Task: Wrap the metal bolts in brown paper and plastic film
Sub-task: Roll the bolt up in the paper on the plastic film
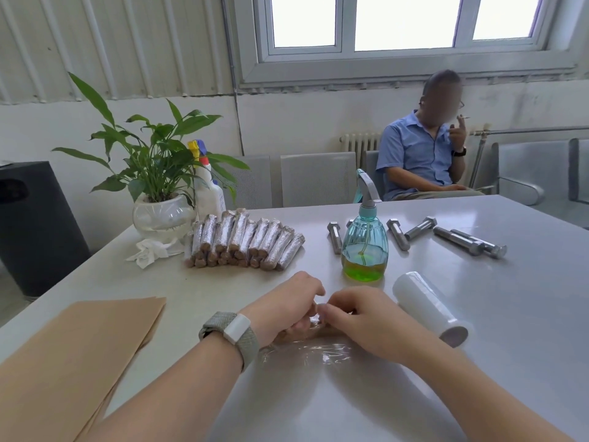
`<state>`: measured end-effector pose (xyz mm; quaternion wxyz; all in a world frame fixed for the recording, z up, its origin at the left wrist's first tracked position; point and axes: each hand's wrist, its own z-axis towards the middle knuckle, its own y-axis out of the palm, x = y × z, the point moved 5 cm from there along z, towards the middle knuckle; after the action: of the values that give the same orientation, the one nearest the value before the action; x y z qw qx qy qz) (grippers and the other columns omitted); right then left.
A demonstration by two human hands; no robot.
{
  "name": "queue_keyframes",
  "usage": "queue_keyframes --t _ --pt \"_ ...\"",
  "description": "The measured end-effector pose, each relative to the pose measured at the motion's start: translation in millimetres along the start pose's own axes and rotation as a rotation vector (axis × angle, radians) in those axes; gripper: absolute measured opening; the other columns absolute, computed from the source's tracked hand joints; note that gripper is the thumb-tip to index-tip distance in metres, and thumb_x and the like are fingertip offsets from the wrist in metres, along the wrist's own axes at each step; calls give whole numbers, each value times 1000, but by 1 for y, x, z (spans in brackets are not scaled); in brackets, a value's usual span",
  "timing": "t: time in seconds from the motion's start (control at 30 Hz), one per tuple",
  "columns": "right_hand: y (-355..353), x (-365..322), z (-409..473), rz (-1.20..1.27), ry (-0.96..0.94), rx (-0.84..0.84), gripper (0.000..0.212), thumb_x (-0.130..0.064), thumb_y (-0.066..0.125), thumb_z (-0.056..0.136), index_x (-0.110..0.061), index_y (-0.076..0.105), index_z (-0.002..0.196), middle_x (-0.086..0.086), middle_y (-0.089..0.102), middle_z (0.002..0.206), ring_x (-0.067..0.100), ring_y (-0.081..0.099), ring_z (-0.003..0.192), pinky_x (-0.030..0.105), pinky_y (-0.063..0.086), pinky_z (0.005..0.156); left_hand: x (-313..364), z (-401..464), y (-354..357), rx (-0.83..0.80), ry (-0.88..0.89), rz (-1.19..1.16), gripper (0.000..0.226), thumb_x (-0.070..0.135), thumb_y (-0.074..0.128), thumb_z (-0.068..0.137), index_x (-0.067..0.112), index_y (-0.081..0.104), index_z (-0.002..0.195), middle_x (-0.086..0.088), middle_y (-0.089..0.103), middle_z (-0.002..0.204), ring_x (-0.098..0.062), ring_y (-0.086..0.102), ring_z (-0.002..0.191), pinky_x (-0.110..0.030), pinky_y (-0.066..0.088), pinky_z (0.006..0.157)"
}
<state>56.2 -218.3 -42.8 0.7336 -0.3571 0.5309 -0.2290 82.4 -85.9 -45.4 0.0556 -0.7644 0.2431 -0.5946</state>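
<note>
both forearms reached in from the bottom of the frame and met at lower centre, over the grey table (478, 393). the left hand (287, 304) came in from the lower left, a grey-strapped watch (234, 330) on its wrist, knuckles up and fingers curled down around a paper-wrapped bolt (314, 327) that lay mostly hidden beneath the 2 hands. the right hand (360, 317) came in from the lower right, back of the hand up, its fingertips curled and pinching at the same bundle just beside the left fingers; how tightly either hand gripped could not be told. a sheet of clear plastic film (306, 350) lay crinkled on the table just below the hands, under the bundle.

right of the hands lay a roll of plastic film (427, 306) on its side. a stack of brown paper sheets (73, 355) filled the lower left. above the hands, a pile of finished wrapped bolts (245, 240) sat left of centre, and a blue-green spray bottle (365, 247) stood at centre with bare metal bolts (459, 239) on both sides of it, most to the right. in the upper left stood a potted plant (156, 173), a white spray bottle (207, 189) beside it and a crumpled tissue (149, 250) below. a seated person (420, 154) was at the upper right.
</note>
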Motion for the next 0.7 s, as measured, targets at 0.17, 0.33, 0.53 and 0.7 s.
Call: queue_keyframes --t 0.17,0.33,0.53,0.7 --pt "0 4 6 89 61 32 42 -45 65 89 -24 56 53 -3 60 58 5 47 54 19 39 55 3 -2 1 1 10 30 12 26 43 94 19 45 84 0 43 60 -12 29 31 -16 20 39" --pt "-3 5 8 133 68 -24 24 -39 71 86 -24 68 69 -3 69 70 -1 53 57 15 42 58 0 -5 -1 -7 -59 -36 25 34 48 88 16 43 71 7 39 47 -13 28 37 -16 21 37" --pt "3 1 3 109 -18 -25 21 -29 83 75 -28 66 87 -4 66 82 8 59 71 21 48 69 2 -8 0 -11 -64 -23 30 34 45 90 14 41 68 7 35 39 -13 26 35 -18 22 38" --pt "3 0 0 -10 -69 -19 20 -29 80 79 -29 75 98 -9 64 92 3 59 88 14 46 79 2 -10 -1 -3 -74 -38 28 32 44 91 15 38 69 4 33 45 -14 24 37 -19 19 38"
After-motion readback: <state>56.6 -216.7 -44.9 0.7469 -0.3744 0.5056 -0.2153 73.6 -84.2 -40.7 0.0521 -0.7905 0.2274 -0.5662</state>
